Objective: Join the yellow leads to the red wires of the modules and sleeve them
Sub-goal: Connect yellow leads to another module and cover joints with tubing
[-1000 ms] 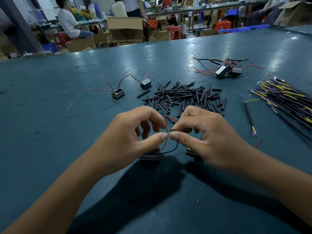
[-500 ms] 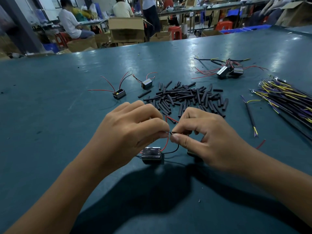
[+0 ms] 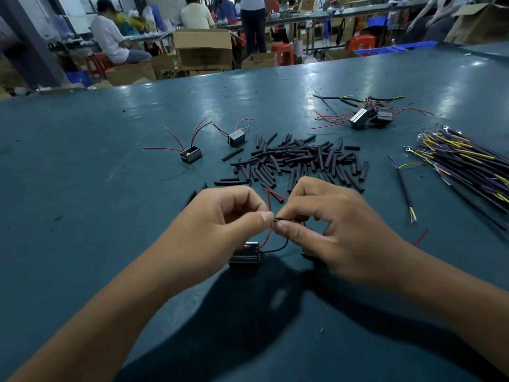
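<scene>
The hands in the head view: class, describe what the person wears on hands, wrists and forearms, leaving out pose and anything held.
Nothing is worn. The left hand and right hand are bare: no gloves, rings, watch or wrist strap show. Both forearms are bare to the picture's edge, with no sleeve in view. Thumbnails are short and unpainted.

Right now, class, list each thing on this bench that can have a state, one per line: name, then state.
Left hand: pinched shut on a thin black wire.
Right hand: pinched shut on the same wire.
Module under the hands: resting on the table, red and black wires raised.
Sleeve pile: loose, unused.
Two modules at left: wires bare, unjoined.
Lead bundle: lying at right.
</scene>
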Demonstrator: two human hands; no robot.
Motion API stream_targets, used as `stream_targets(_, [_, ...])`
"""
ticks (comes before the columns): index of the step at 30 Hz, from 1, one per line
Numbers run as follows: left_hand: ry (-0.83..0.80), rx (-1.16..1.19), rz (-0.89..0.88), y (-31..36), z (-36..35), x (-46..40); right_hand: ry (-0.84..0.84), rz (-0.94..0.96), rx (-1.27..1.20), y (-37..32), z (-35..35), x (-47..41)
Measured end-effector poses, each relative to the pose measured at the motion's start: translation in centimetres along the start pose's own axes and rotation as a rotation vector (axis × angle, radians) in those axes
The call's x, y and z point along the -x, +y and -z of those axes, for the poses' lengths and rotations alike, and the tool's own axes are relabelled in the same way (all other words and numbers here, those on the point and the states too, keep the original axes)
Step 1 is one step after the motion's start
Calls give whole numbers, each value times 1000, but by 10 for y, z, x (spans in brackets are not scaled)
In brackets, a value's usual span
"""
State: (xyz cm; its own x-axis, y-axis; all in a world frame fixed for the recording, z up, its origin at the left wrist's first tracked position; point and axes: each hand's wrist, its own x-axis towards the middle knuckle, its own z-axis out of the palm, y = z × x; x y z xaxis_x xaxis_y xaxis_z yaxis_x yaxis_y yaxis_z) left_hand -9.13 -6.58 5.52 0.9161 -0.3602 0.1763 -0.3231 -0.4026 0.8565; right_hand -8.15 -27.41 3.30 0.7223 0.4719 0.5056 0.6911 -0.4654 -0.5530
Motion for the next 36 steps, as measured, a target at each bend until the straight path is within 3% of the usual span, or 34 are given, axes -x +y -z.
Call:
stream_targets(3, [51,-459,-393,-4,13,0,-5,-34,-17,1,3,-1])
stream_targets(7, [98,-644,-613,-5,16,-3,-22,-38,-31,0,3,0])
stream_targets(12, [136,-807,-715,-2,16,-3,-35,-25,-49,-1,1,0])
stream_targets(18, [69,-907,-741,0,18,-3,-34,-3,-38,-1,0,1])
stream_targets(22, [8,-749,-585,0,11,0,-31,3,-38,-2,0,0])
stream_targets(28, [-130,278,190,4,-2,2,-34,4,-44,-5,-2,1])
stream_targets(30, [-156,441,319,7,-6,1,-41,0,-49,-5,-2,2])
stream_targets(32, [-104,253,191,3,-5,1,-43,-4,-48,-4,-1,1])
stream_targets(36, [46,-475,-392,-5,7,0,-37,-32,-49,-1,3,1])
